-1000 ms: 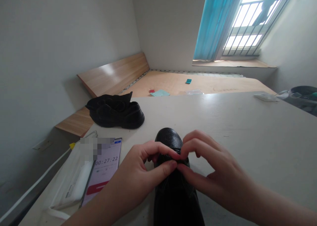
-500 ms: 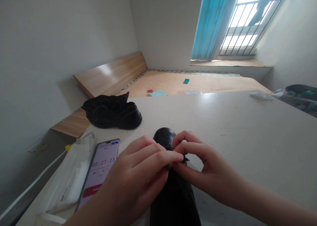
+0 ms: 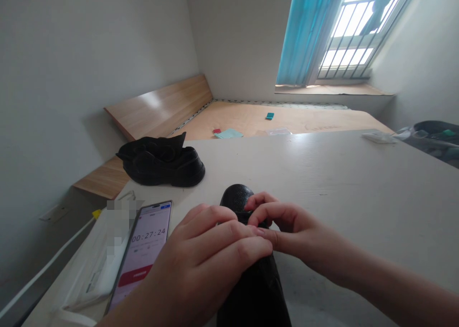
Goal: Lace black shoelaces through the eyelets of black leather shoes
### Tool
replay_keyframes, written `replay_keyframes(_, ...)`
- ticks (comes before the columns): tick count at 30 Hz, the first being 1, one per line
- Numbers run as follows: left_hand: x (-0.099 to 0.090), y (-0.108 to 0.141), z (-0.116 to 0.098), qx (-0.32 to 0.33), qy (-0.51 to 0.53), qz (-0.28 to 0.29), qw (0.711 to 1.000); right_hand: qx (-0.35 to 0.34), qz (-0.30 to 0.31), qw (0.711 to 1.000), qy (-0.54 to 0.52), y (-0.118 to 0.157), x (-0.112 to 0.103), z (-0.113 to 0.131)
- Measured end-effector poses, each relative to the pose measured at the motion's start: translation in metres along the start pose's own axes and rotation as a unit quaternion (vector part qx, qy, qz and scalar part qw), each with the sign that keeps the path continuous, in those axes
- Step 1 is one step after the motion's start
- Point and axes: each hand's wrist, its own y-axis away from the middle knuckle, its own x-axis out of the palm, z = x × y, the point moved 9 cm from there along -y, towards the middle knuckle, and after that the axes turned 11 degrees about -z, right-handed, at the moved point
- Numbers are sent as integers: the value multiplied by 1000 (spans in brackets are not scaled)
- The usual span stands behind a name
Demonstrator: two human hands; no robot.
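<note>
A black leather shoe (image 3: 237,196) points away from me on the white table, its rounded toe showing past my fingers. My left hand (image 3: 211,250) lies over the middle of the shoe from the left, fingers bent and pressed together, hiding what they grip. From the right, my right hand (image 3: 283,222) pinches at the same spot, its thumb and index fingertip meeting my left fingers. Whatever small part lies between the fingertips is hidden. A second black shoe (image 3: 165,162) rests on its own at the table's far left.
Left of my hands lie a phone (image 3: 143,245) showing a timer and a white box-like item (image 3: 111,265) with a cable. The white table (image 3: 344,198) extends right, with a small clear packet (image 3: 378,137) near its far edge.
My left fingers have shifted slightly forward over the shoe, covering the dark piece that showed between the hands. My right fingers have curled in closer. The phone timer moved from 27:23 to 27:24.
</note>
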Motion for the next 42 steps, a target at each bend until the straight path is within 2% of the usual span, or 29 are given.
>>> replay_keyframes(4,-2,0,2,-10,9,-10,1000,25,5,1000,-13,0,-1,-2)
replay_keyframes(8,-4,1,8,-23,0,-15,1000,-17,7,1000,2,2,3,3)
replay_keyframes(13,-7,2,4,5,-28,-35,999,-67,-22,997,39,5,5,12)
replay_keyframes(22,-15,-3,12,-41,-34,-61,997,-145,-86,972,163,2,-6,20)
replay_keyframes(24,-15,-3,17,-64,-30,-51,996,-160,-78,964,197,2,-8,23)
replay_keyframes(30,-6,2,29,-115,-11,19,993,-165,10,959,230,6,-3,27)
replay_keyframes(36,-5,2,30,-104,-6,7,995,-222,50,944,238,9,0,32)
replay_keyframes(42,-6,4,28,-99,-21,22,995,-275,45,929,243,10,-6,45)
